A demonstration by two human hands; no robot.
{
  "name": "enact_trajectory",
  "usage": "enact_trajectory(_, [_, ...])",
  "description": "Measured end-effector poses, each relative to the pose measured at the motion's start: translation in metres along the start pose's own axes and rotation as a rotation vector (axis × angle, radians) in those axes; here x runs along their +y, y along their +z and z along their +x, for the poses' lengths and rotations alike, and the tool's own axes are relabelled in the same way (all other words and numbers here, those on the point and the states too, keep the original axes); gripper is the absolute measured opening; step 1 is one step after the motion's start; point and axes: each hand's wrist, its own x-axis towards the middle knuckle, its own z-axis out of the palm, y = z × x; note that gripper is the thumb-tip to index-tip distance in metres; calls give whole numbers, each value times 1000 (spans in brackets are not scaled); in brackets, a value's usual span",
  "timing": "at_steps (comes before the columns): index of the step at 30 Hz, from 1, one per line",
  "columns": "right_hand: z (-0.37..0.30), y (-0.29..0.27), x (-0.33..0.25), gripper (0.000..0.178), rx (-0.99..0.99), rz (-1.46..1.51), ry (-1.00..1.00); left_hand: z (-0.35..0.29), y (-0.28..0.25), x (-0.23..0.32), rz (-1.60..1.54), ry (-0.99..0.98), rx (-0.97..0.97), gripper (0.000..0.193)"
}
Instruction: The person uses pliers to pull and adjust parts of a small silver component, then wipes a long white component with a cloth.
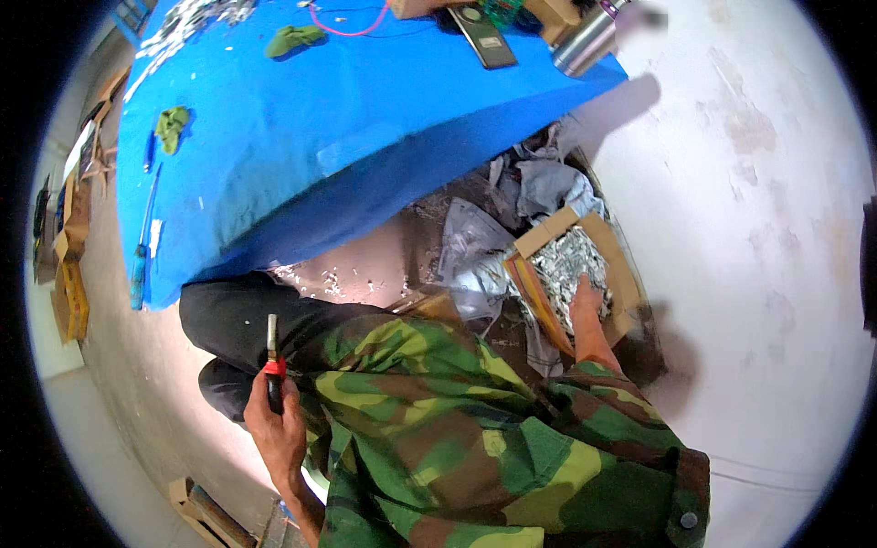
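Down at the left, my left hand (277, 434) is closed round a slim hand tool (275, 373) with a black and red handle. A narrow pale piece (272, 331) points up from the tool's end; its exact kind is too small to make out. Over on the right, my right hand (587, 300) reaches into an open cardboard box (627, 292). Small silvery-white strips (559, 259) fill the box in a heap. The fingertips are sunk among these strips, so whether they grip any is hidden.
A blue-covered table (274, 119) stands ahead, its cover hanging toward my legs. On it lie green gloves (294, 40), a screwdriver (139, 274), a phone (484, 38), a metal flask (585, 44) and loose pale strips (187, 32). Beside the box are clear plastic (470, 247) and grey cloth (553, 187).
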Motion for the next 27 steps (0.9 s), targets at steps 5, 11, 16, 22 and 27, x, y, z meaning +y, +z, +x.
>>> enact_trajectory(5, [1, -2, 48, 50, -105, -17, -34, 24, 1, 0, -132, 10, -26, 27])
enact_trajectory(11, [-190, 17, -35, 42, -741, -95, -6, 49, -18, -19, -193, -21, -45, 35])
enact_trajectory(16, [-277, 40, -65, 23, -897, -236, -239, 59, -18, -39, -295, -50, -17, 31])
enact_trajectory(22, [-400, 62, -76, 24, -1282, -392, -883, 71, -19, -32, -209, -79, -22, 29])
enact_trajectory(27, [-526, 94, -83, 14, -1493, -216, -1706, 55, -21, -41, -174, -133, 35, 31])
